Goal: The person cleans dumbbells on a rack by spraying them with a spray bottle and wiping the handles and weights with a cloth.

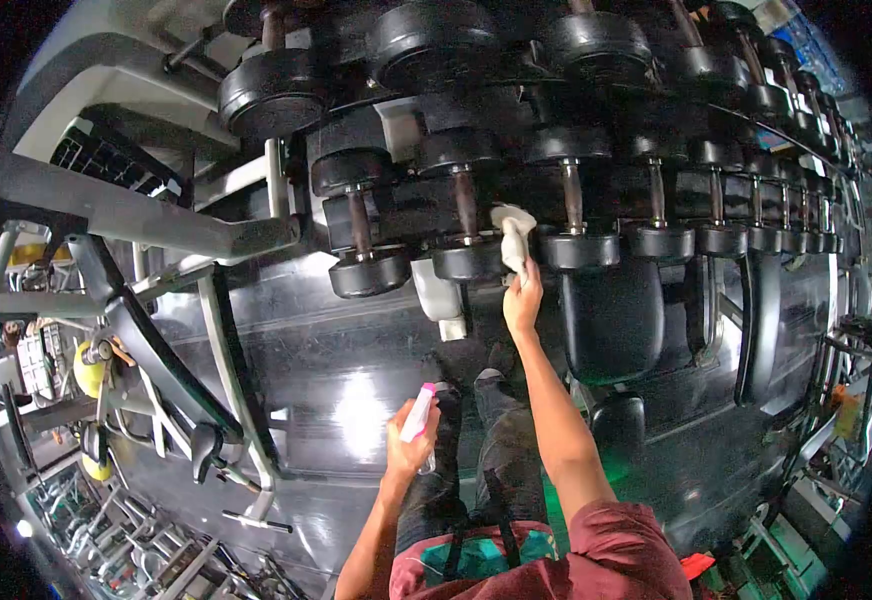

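Note:
My right hand reaches forward and grips a white cloth, which presses against the dumbbell rack between two black dumbbells. The nearest dumbbell sits just left of the cloth, another dumbbell just right. My left hand is held low and close to my body, closed around a small spray bottle with a pink and white head. My dark trousers and shoes show below, between the two arms.
Several black dumbbells fill two rack tiers, running to the far right. A grey weight machine frame and black padded levers stand at left. A black padded bench sits right of my arm. The floor is dark and glossy.

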Tool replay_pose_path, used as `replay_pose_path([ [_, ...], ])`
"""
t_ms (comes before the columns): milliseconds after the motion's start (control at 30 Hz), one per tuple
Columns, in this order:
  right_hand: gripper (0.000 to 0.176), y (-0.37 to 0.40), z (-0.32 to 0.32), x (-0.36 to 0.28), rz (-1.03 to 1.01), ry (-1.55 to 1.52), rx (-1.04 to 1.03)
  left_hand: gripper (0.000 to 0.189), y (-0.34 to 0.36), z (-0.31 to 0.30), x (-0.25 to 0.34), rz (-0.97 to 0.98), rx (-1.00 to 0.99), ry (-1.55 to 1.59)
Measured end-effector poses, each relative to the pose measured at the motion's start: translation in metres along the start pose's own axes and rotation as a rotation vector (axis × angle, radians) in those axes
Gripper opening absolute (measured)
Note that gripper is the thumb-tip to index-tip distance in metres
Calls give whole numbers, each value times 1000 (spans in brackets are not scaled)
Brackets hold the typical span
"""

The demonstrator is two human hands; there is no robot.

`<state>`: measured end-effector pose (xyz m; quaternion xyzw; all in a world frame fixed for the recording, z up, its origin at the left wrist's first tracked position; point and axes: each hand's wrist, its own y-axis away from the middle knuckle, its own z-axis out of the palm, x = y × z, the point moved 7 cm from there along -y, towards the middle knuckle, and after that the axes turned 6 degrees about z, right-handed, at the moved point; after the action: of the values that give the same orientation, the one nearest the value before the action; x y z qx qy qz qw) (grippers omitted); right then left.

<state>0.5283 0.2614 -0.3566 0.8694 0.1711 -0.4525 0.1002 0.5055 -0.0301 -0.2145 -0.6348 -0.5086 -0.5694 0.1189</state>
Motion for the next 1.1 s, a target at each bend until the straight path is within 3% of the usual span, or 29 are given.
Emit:
replay_pose_path([
  [33,35,-4,2,10,182,-103,-38,16,0,0,1,-23,-10,-7],
  [100,22,7,17,47,794,-401,-227,16,1,0,5,-49,-19,2],
  [133,22,8,23,61,795,-403,-224,15,2,1,3,-78,-25,12],
  [200,15,20,59,93,1040,-1046,-204,14,2,0,-2,-67,-34,-4],
  [300,17,4,97,117,1025,-1313,-236,13,4,-3,-8,-57,-39,-29],
  [333,22,-8,141,162,538,-1954,-875,13,5,-4,-10,-52,-37,-33],
  [367,22,-9,138,145,538,-1957,-874,13,6,-5,-15,-52,-38,-36],
  [433,22,3,111,123,1149,-1420,-200,12,9,-8,-28,-39,-26,-61],
  [500,17,7,85,80,1099,-1379,-200,12,12,-13,-26,-63,-28,-67],
  [600,29,10,42,64,710,-1016,61,13,12,-16,-23,-68,-40,-74],
  [633,31,12,14,26,582,-810,103,13,11,-16,-21,-59,-51,-80],
  [700,39,18,0,-6,81,-438,120,13,9,-15,-16,-21,-58,-62],
  [767,42,24,-7,-75,-305,-54,-51,13,7,-13,-12,18,-64,-46],
  [800,34,25,-6,-117,-489,116,-186,13,6,-12,-14,0,-63,-40],
  [833,31,31,8,-131,-659,212,-186,14,6,-12,-13,-21,-61,-36],
  [900,25,42,41,-142,-826,326,-332,13,5,-13,-3,-71,-70,-30],
  [1000,20,58,95,-142,-1061,859,-441,13,5,-14,-5,-72,-67,-34],
  [1100,28,66,142,-124,-1120,1303,-583,13,7,-14,-15,-26,-55,-57],
])
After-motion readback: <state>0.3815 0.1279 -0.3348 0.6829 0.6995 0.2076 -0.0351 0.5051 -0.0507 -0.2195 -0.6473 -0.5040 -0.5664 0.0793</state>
